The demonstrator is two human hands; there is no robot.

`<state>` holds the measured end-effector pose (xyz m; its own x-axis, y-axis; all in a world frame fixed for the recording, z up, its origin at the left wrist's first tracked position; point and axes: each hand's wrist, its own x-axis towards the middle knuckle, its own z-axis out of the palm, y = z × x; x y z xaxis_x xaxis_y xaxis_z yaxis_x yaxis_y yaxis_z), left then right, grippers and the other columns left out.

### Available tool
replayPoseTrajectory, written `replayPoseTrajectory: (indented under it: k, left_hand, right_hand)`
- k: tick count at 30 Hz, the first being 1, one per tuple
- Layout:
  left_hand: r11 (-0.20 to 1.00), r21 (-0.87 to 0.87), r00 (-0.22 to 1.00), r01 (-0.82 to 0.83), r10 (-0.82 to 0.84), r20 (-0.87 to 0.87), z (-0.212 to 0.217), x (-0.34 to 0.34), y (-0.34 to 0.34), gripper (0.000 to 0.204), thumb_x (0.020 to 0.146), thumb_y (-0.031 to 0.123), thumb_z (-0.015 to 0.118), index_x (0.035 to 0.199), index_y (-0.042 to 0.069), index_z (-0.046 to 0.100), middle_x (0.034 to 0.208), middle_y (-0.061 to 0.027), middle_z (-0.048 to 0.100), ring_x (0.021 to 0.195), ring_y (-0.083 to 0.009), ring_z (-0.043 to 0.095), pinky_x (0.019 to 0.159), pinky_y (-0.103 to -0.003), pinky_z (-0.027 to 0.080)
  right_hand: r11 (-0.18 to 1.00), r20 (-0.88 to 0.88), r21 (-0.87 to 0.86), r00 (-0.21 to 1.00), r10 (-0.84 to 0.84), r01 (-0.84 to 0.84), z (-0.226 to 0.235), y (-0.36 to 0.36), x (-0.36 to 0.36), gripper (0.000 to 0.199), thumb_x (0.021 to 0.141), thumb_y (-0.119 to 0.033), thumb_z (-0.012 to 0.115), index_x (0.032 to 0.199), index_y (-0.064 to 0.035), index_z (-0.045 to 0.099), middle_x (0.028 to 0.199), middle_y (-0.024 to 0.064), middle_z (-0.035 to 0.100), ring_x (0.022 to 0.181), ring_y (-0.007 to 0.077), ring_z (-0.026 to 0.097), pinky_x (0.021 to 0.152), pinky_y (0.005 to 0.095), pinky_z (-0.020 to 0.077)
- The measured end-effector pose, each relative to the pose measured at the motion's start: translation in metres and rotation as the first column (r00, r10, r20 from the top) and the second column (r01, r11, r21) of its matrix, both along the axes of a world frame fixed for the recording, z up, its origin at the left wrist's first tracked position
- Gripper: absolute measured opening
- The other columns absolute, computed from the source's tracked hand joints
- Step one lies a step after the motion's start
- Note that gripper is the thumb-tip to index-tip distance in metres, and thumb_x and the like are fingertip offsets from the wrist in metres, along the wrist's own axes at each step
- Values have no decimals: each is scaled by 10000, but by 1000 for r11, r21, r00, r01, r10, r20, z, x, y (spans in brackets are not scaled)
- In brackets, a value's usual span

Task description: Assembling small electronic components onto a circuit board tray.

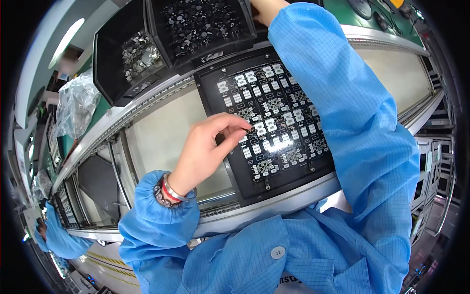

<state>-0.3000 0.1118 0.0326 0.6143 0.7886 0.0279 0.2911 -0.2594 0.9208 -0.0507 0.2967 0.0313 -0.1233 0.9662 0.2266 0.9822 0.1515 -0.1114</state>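
A black circuit board panel (274, 122) with many small white parts lies on the conveyor rails in front of me. My left hand (210, 144) hovers over its left side, thumb and forefinger pinched on a tiny dark component at the board surface. My right hand (267, 11) reaches far up to the black bin of small dark round parts (200, 24); its fingers are hidden past the bin's edge. Both arms wear blue sleeves, and a bracelet sits on my left wrist.
A second black bin with shiny metal parts (132, 54) stands left of the first. The conveyor's metal rail (274, 206) runs along the near side. Clear plastic bags (76, 105) lie far left. Another person in blue (58, 237) works at lower left.
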Motion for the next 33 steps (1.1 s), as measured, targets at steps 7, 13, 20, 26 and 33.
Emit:
replayPoseTrajectory:
  k: [7, 13, 20, 26, 33]
  left_hand:
    - [999, 22, 998, 42, -41, -42, 1, 11, -3, 184, 812, -47, 600, 983, 6, 645, 844, -52, 605, 723, -108, 560, 630, -237, 444]
    - [983, 177, 994, 56, -37, -106, -3, 15, -2, 208, 800, -40, 605, 1002, 4, 633, 850, -91, 601, 740, -199, 573, 657, -285, 465]
    - [888, 447, 983, 105, -24, -183, -13, 17, 3, 146, 770, -1, 641, 914, 3, 620, 850, -99, 579, 816, -291, 549, 721, -356, 465]
    - [852, 509, 965, 119, 21, -262, -22, 21, 3, 166, 737, -19, 644, 901, 3, 631, 902, -95, 565, 842, -282, 527, 724, -356, 456]
    - [852, 503, 955, 146, 11, -297, -18, 22, -2, 198, 718, -26, 634, 915, -4, 633, 900, -98, 567, 839, -282, 538, 727, -363, 464]
  right_hand:
    - [970, -194, 202, 965, 174, -134, 11, -24, 24, 141, 767, -124, 607, 859, -71, 700, 809, 173, 657, 809, 338, 634, 757, 408, 507]
    - [952, -307, 275, 926, 220, -135, 10, -38, 40, 125, 775, -129, 638, 842, -42, 698, 796, 165, 657, 782, 317, 641, 710, 372, 502]
    - [956, -590, 280, 769, 246, -91, 23, -78, 44, 133, 796, -99, 656, 899, -18, 683, 808, 127, 668, 726, 214, 646, 667, 300, 503]
    - [966, -563, 248, 801, 205, -73, 19, -82, 46, 132, 803, -111, 655, 892, -18, 681, 794, 130, 661, 718, 228, 641, 668, 306, 503]
    - [961, -549, 266, 807, 217, -77, 19, -85, 50, 125, 803, -109, 655, 887, -21, 682, 786, 130, 656, 723, 231, 638, 671, 308, 501]
